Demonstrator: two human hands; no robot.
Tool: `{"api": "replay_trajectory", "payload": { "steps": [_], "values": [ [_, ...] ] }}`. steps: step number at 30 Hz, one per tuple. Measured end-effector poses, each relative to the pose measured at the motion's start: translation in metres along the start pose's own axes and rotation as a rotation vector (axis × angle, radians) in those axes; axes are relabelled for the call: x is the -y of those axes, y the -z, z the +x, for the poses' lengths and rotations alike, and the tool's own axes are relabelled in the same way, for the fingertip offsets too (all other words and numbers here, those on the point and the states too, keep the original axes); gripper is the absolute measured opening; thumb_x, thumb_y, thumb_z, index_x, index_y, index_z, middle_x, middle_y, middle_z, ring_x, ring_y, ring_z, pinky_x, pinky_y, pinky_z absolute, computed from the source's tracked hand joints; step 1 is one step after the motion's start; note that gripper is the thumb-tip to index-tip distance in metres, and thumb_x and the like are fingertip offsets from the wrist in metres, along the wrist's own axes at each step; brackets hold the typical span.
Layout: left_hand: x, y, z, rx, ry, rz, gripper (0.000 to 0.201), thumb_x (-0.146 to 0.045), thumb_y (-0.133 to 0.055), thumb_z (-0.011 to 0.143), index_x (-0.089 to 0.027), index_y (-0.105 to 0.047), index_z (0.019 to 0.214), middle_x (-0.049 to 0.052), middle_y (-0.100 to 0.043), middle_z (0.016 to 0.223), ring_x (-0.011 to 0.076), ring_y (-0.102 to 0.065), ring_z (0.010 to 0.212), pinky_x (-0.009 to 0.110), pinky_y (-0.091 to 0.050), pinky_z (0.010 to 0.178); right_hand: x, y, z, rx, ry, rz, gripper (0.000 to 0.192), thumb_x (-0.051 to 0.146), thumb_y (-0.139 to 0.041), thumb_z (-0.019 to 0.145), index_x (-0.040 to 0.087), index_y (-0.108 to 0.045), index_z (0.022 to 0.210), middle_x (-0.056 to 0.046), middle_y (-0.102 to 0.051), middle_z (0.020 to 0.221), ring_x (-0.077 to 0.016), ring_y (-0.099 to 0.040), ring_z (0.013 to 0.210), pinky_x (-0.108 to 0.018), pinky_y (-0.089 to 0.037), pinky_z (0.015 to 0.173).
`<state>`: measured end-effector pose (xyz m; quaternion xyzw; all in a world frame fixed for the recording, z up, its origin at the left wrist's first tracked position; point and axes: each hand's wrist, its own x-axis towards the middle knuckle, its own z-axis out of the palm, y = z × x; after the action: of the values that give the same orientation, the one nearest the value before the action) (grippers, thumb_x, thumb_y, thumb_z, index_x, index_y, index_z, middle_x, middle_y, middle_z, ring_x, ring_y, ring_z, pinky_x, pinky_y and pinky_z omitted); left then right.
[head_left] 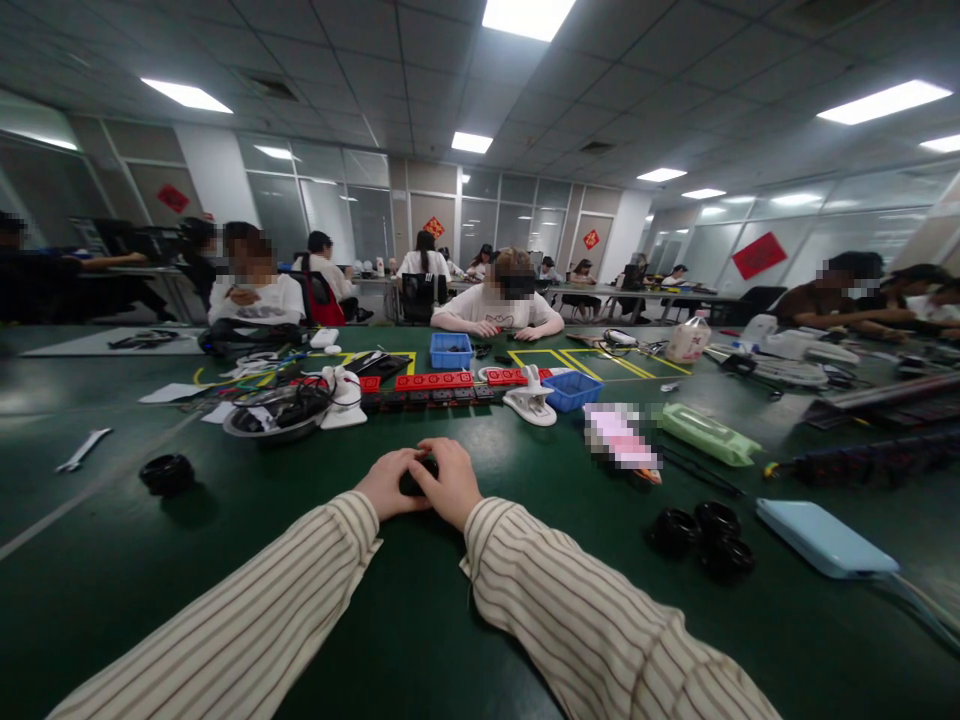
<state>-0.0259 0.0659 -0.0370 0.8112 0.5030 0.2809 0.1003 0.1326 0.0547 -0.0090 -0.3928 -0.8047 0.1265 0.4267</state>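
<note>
Both my hands are wrapped round a small black round part (417,480) at the middle of the green table (315,600). From the left, my left hand (390,484) closes on it with curled fingers. My right hand (448,482) grips it from the other side, fingers bent over its top. Most of the part is hidden by my fingers, so its exact kind cannot be told. A black ring-shaped part (166,475) lies apart on the left. Several similar black rings (718,520) stand grouped on the right.
At left lies a wrench (84,450). Ahead are a bowl of cables (274,415), red and black strips (435,385), a white clamp (530,398) and blue bins (574,388). A light blue power bank (825,538) with a cable lies right. A person (499,305) sits opposite.
</note>
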Motion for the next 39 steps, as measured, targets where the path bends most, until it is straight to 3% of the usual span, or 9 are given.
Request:
{"api": "replay_trajectory", "payload": {
  "steps": [5, 9, 12, 18, 26, 30, 34, 36, 39],
  "values": [
    [-0.012, 0.003, -0.002, 0.006, 0.042, 0.12, 0.068, -0.044, -0.072, 0.053, -0.021, -0.05, 0.113, 0.01, -0.055, 0.117, 0.0307, -0.047, 0.111, 0.05, -0.027, 0.101, -0.002, -0.001, 0.0, -0.024, -0.053, -0.029, 0.028, 0.033, -0.059, 0.079, 0.017, -0.053, 0.1, -0.005, -0.056, 0.098, -0.0193, -0.049, 0.094, -0.034, -0.038, 0.084],
    [-0.021, 0.006, -0.002, 0.006, 0.058, 0.183, 0.057, -0.045, -0.07, 0.054, -0.018, -0.054, 0.102, 0.008, -0.058, 0.102, 0.0295, -0.052, 0.101, 0.052, -0.027, 0.099, 0.0, -0.002, 0.001, -0.05, -0.084, -0.077, 0.037, 0.041, -0.065, 0.072, 0.016, -0.052, 0.096, -0.005, -0.054, 0.093, -0.0197, -0.048, 0.089, -0.033, -0.038, 0.08],
    [-0.023, 0.007, -0.001, 0.011, 0.065, 0.229, 0.043, -0.04, -0.069, 0.056, -0.017, -0.057, 0.091, 0.008, -0.059, 0.093, 0.0278, -0.054, 0.094, 0.048, -0.032, 0.096, 0.001, -0.003, 0.001, -0.02, -0.071, -0.102, 0.029, 0.041, -0.065, 0.072, 0.018, -0.054, 0.085, -0.003, -0.053, 0.086, -0.0184, -0.048, 0.086, -0.032, -0.037, 0.077],
    [-0.01, 0.006, 0.001, 0.008, -0.023, 0.094, 0.038, -0.029, -0.068, 0.056, -0.017, -0.06, 0.092, 0.007, -0.059, 0.096, 0.0244, -0.053, 0.094, 0.035, -0.042, 0.088, 0.001, -0.001, 0.001, 0.021, 0.01, -0.046, 0.011, 0.025, -0.062, 0.073, 0.019, -0.057, 0.081, -0.002, -0.054, 0.086, -0.0169, -0.047, 0.086, -0.03, -0.037, 0.079],
    [0.011, 0.001, 0.003, 0.079, -0.032, -0.027, 0.044, -0.028, -0.068, 0.056, -0.017, -0.061, 0.098, 0.007, -0.06, 0.104, 0.0262, -0.052, 0.101, 0.038, -0.039, 0.093, 0.0, -0.002, 0.001, 0.108, 0.146, 0.021, 0.016, 0.008, -0.053, 0.069, 0.019, -0.058, 0.08, 0.0, -0.058, 0.083, -0.016, -0.048, 0.087, -0.029, -0.037, 0.081],
    [0.007, 0.0, 0.003, 0.079, -0.037, -0.023, 0.043, -0.03, -0.067, 0.057, -0.018, -0.06, 0.098, 0.007, -0.059, 0.104, 0.0262, -0.052, 0.101, 0.039, -0.039, 0.092, 0.004, 0.001, -0.001, 0.085, 0.11, 0.011, 0.018, 0.016, -0.055, 0.073, 0.019, -0.056, 0.091, -0.002, -0.058, 0.093, -0.0179, -0.048, 0.092, -0.032, -0.036, 0.084],
    [-0.007, 0.004, 0.001, 0.041, -0.033, 0.046, 0.053, -0.036, -0.071, 0.054, -0.019, -0.055, 0.101, 0.007, -0.057, 0.105, 0.0261, -0.052, 0.1, 0.039, -0.039, 0.091, 0.006, 0.001, -0.002, 0.014, 0.018, -0.034, 0.034, 0.033, -0.062, 0.074, 0.017, -0.051, 0.102, -0.006, -0.055, 0.101, -0.0201, -0.047, 0.095, -0.035, -0.036, 0.085],
    [-0.013, 0.005, -0.001, 0.015, 0.011, 0.114, 0.055, -0.04, -0.072, 0.051, -0.019, -0.055, 0.099, 0.008, -0.057, 0.102, 0.0267, -0.052, 0.096, 0.04, -0.039, 0.089, 0.005, -0.001, -0.001, -0.008, -0.028, -0.064, 0.039, 0.038, -0.065, 0.071, 0.017, -0.051, 0.101, -0.006, -0.054, 0.098, -0.0206, -0.047, 0.093, -0.035, -0.037, 0.083],
    [-0.018, 0.006, -0.002, 0.002, 0.038, 0.195, 0.049, -0.04, -0.07, 0.054, -0.02, -0.056, 0.096, 0.007, -0.057, 0.097, 0.0262, -0.053, 0.092, 0.04, -0.039, 0.087, 0.003, -0.002, 0.0, 0.002, -0.049, -0.102, 0.032, 0.04, -0.066, 0.071, 0.018, -0.054, 0.09, -0.004, -0.053, 0.09, -0.0194, -0.048, 0.088, -0.033, -0.037, 0.079]
  ]
}}
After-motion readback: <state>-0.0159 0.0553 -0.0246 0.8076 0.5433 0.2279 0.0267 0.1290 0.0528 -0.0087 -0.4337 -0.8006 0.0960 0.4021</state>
